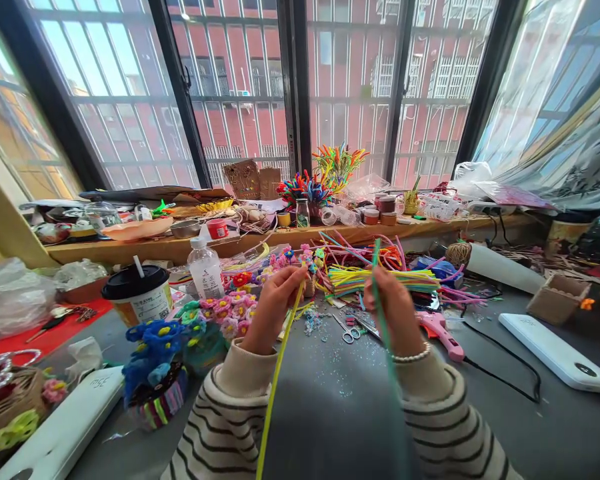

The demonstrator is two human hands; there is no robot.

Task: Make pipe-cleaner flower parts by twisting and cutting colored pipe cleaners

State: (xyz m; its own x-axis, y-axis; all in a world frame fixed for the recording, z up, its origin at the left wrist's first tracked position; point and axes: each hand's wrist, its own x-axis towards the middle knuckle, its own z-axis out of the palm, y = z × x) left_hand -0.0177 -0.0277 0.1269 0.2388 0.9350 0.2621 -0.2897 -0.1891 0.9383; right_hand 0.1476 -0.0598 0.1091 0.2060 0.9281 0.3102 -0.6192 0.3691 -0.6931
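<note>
Pinched in my left hand (283,300) is the top of a yellow pipe cleaner (276,383), whose length hangs down toward me. My right hand (397,313), with a bead bracelet at the wrist, grips a green pipe cleaner (386,333); it rises above the fist and drops out of view below, blurred along its lower part. The two hands are apart, above the grey tabletop (337,427). Beyond them lies a bundle of coloured pipe cleaners (350,282). Small scissors (349,331) and clipped bits rest between the hands.
Left stand pink pipe-cleaner flowers (233,310), a blue flower pot (155,353), a lidded cup (139,293) and a water bottle (205,270). On the right are a pink glue gun (443,337) with its cord, a white power bank (555,350) and a cardboard box (559,298).
</note>
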